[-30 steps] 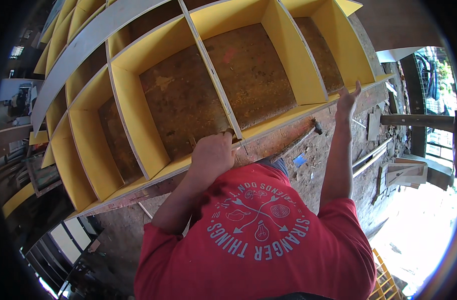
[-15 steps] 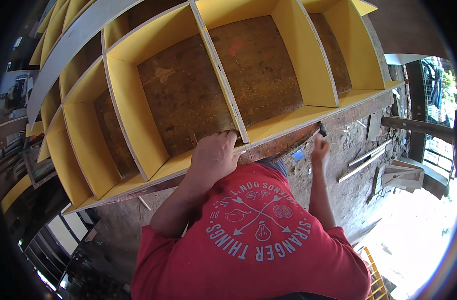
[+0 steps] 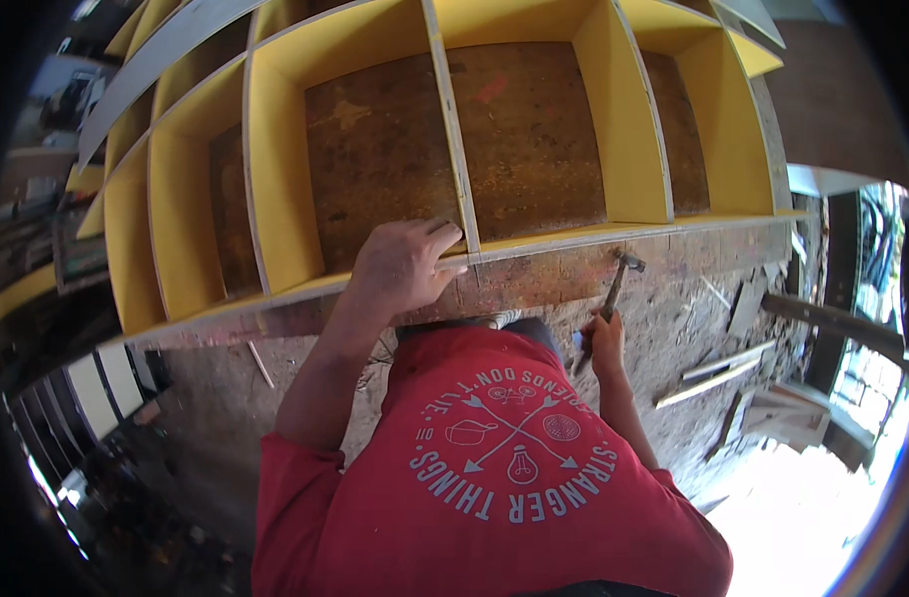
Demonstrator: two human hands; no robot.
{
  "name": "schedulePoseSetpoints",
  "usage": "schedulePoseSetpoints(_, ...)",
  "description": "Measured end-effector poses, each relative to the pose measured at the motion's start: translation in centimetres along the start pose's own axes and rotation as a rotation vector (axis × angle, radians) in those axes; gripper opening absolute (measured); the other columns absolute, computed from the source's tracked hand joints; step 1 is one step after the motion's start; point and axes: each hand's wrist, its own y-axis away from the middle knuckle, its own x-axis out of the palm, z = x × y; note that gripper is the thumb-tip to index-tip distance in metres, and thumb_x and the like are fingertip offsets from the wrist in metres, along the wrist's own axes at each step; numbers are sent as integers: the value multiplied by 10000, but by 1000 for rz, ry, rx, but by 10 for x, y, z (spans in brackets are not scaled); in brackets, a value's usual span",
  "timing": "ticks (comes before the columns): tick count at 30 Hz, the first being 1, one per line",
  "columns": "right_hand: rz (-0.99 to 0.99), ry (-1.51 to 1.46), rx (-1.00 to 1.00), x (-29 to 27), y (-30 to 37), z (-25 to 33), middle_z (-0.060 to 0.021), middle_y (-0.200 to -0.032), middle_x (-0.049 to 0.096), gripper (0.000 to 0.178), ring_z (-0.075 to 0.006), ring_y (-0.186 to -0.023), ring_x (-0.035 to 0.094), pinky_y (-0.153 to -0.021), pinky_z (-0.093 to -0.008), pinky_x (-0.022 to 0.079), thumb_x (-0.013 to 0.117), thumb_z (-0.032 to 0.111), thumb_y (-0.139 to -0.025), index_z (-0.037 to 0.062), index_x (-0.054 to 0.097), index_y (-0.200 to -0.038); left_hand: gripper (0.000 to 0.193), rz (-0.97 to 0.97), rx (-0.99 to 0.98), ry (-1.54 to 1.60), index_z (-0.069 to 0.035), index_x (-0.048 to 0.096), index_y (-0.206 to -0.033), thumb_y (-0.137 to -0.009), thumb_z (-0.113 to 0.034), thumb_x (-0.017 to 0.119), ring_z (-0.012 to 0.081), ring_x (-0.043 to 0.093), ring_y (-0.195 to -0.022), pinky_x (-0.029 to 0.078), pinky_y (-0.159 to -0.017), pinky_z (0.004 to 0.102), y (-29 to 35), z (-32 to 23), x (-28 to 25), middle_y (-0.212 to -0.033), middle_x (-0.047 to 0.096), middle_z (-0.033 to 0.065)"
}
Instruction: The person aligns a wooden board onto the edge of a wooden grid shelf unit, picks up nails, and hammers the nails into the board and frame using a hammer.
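A yellow-painted wooden shelf frame (image 3: 628, 119) with several compartments lies on a stained brown workbench (image 3: 564, 274). My left hand (image 3: 400, 264) is closed around the frame's near board, where an upright divider (image 3: 449, 129) meets it. Its fingers reach inside by the divider, while the thumb lies along the outer edge; whether a nail is pinched there is too small to tell. In my right hand (image 3: 606, 343) is a hammer (image 3: 613, 289), gripped by its wooden handle. The dark hammer head is raised near the bench's front side, to the right of my left hand and apart from the frame.
Wooden strips (image 3: 713, 383) and offcuts lie on the littered floor at the right. A dark wooden beam (image 3: 837, 328) juts in at the far right. A curved pale board (image 3: 166, 55) crosses the frame's far left part. Bright light comes from the lower right.
My right hand and the hammer have swung left and lower, showing more of the handle. My left hand stays at the divider corner. The view has shifted, so the frame sits straighter.
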Motion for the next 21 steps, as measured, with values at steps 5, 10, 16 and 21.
schedulePoseSetpoints(5, 251, 594, -469, -53, -8, 10, -149, -887, 702, 223, -255, -772, 658, -714, -380, 514, 658, 152, -969, 27, 704, -1148, 385, -1, -24, -26, -55, 694, -1009, -807, -313, 894, 375, 710, -850, 578, -745, 471, 9, -3, -3, -896, 694, 127)
schedulePoseSetpoints(10, 632, 933, -614, -45, 64, 116, -245, -1006, 744, 465, -407, -908, 725, -841, -464, 562, 747, 316, -988, 48, 692, -1364, 419, -7, -50, -48, -49, 693, -1039, -801, -327, 896, 394, 719, -884, 581, -763, 490, 6, -11, -2, -931, 721, 138)
schedulePoseSetpoints(16, 950, 1182, -810, -6, 92, 187, -213, -988, 774, 481, -417, -894, 750, -806, -511, 562, 726, 386, -1008, 104, 694, -1396, 452, -20, -80, -89, -68, 711, -1082, -782, -339, 913, 402, 737, -937, 589, -803, 505, 10, -11, 1, -973, 760, 144)
schedulePoseSetpoints(21, 1162, 1420, -891, 24, 100, 210, -169, -997, 793, 460, -381, -870, 762, -825, -521, 568, 692, 436, -1025, 162, 714, -1394, 457, 8, -108, -114, -74, 713, -1079, -791, -363, 920, 399, 742, -947, 587, -811, 512, 12, -12, 2, -975, 772, 141)
